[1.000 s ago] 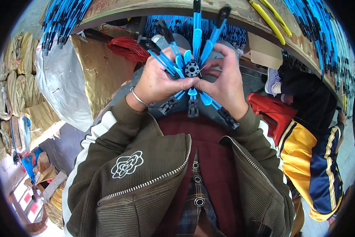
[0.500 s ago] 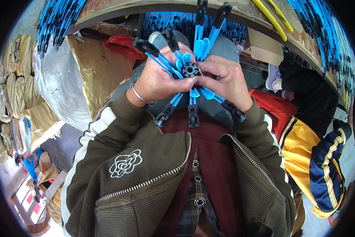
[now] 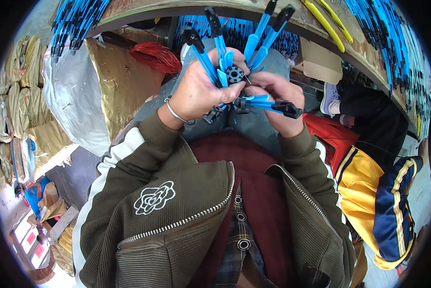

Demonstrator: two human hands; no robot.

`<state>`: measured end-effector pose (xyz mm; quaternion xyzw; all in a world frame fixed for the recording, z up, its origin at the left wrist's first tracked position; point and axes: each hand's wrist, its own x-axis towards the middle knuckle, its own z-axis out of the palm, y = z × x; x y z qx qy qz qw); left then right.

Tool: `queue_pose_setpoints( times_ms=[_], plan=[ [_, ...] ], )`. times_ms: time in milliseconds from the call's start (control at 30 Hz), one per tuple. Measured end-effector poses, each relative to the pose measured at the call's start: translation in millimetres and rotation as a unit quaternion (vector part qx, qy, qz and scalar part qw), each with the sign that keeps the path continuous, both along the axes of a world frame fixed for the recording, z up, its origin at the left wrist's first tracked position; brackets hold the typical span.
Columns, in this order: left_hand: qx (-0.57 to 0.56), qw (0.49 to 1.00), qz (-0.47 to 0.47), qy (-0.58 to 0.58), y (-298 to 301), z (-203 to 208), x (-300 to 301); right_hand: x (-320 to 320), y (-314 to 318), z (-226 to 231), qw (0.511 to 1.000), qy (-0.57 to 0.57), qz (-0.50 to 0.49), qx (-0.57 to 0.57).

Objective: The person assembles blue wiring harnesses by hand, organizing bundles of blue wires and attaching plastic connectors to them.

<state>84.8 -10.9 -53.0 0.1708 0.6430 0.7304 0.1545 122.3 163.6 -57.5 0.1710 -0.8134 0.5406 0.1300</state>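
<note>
Gripping the hinged blue-and-black frame near its black notched hub (image 3: 234,75), your left hand (image 3: 198,81) has its thumb at the near edge and fingers curled behind, pressed together on it. Your right hand (image 3: 278,98) sits just beside the hub, fingers bent and tips close together next to a thin wire (image 3: 247,80); blur there, so can't tell if it's actually pinched. Handling guess: light, hub stiff plastic, blue arms (image 3: 255,42) slim and loose where they hinge, so expect them to swing; smooth, maybe a bit slippery; arms likelier to bend or snap than the hub, wire likely springy and easy to lose. Best hold is low on the hub, with arms left to fan out, not by the black end pieces (image 3: 286,13). Position: frame is up above your lap, hub between both hands and closer to the left thumb; some arms point away toward the bench (image 3: 196,9), others come out on your side under the hands, one running alongside your right palm. Blue rib bundles (image 3: 383,41) hang at the bench edge, well apart from your grip.
</note>
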Motion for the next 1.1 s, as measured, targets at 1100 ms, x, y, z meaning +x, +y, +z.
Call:
queue_pose_setpoints(
  times_ms=[1100],
  plan=[
    [-0.068,0.977,-0.048,0.198,1,-3,-17,-14,25,46,0.88,-0.429,0.038,-0.202]
  ],
)
